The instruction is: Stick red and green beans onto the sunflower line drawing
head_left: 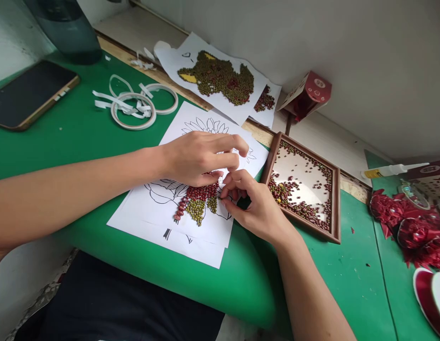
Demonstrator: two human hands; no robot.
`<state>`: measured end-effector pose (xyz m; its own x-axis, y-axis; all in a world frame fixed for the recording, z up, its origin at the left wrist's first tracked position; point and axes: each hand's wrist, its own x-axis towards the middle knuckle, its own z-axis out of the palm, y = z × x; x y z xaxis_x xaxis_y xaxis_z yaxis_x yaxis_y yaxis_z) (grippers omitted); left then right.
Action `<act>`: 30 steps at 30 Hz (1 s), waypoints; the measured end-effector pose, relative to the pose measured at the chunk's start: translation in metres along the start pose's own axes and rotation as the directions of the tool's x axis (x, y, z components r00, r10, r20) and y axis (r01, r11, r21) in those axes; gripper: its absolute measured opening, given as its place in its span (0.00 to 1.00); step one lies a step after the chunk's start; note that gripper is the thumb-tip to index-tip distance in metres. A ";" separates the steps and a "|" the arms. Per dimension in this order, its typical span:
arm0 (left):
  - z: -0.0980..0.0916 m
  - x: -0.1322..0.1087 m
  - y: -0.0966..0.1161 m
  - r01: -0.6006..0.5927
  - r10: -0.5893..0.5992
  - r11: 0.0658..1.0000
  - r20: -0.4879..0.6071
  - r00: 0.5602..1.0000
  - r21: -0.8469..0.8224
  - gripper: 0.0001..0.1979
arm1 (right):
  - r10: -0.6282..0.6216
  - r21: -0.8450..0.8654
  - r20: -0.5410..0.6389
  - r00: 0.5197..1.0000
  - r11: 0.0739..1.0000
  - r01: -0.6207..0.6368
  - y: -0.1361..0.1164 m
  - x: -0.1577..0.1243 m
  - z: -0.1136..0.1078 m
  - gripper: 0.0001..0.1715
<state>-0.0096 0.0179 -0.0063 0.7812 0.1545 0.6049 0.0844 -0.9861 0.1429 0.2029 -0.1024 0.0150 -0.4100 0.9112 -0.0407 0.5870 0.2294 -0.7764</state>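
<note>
A white sheet with a black line drawing of a flower point(131, 218) lies in front of me, turned at a slant. Red beans point(202, 192) and green mung beans point(196, 211) cover part of the stem and leaves. My left hand point(206, 156) rests over the drawing, fingers bent and apart, its thumb close to the red beans. Beside it, the thumb and index finger of my right hand point(250, 201) come together at the edge of the green-bean patch. Whatever they pinch is too small to make out. The hands hide the middle of the flower.
A brown-framed tray point(336, 203) of mixed beans stands at right. Behind lie a bean picture of an animal point(220, 78) and a red box point(308, 94). Tape rolls point(133, 124) and a phone point(31, 94) are at left. Further right are a glue tube point(386, 170) and red decorations point(415, 232).
</note>
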 end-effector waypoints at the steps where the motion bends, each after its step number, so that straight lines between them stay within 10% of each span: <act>1: 0.000 0.000 0.000 -0.002 0.002 1.000 0.003 1.000 0.005 0.10 | 0.000 0.003 0.000 1.000 1.000 0.000 0.000 0.000 0.000 0.20; 30: -0.001 0.001 0.001 0.005 -0.005 1.000 -0.002 1.000 -0.025 0.09 | -0.125 -0.148 0.080 0.989 0.980 0.135 0.001 -0.001 -0.014 0.20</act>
<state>-0.0093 0.0167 -0.0051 0.7794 0.1599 0.6058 0.0733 -0.9835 0.1653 0.2132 -0.0984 0.0229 -0.5342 0.8453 0.0065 0.6229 0.3989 -0.6729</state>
